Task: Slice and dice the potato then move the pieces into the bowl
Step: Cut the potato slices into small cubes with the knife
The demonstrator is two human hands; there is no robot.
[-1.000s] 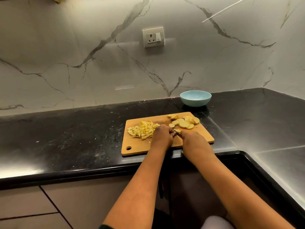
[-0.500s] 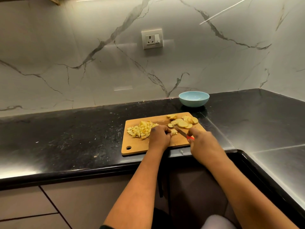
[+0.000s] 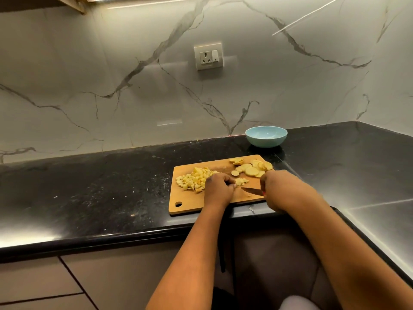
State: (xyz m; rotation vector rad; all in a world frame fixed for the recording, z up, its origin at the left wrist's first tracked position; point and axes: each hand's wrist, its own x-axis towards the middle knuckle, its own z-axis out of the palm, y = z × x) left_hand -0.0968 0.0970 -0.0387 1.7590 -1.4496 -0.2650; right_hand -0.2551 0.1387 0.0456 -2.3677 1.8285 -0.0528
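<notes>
Nearest the counter's front edge, the right hand (image 3: 278,190) was curled round the handle of a knife (image 3: 251,191), its dark blade pointing left and lying low over the wooden cutting board (image 3: 190,202). Just left of the blade, the left hand (image 3: 218,189) sat knuckles-up with its fingers bent over a few potato pieces (image 3: 241,181); whether it pinched them or only pressed them down could not be told. To its left lay the diced heap (image 3: 193,180), touching the hand. Further back on the board waited the uncut slices (image 3: 253,168), overlapping. Beyond the board, apart from it on the black counter (image 3: 100,186), stood the blue bowl (image 3: 266,136), with no potato visible inside. The dicing looked roughly half done. To cut well, the fingertips would best stay tucked behind the knuckles, the blade come down square, and the slices be stacked few at a time for even cubes.
</notes>
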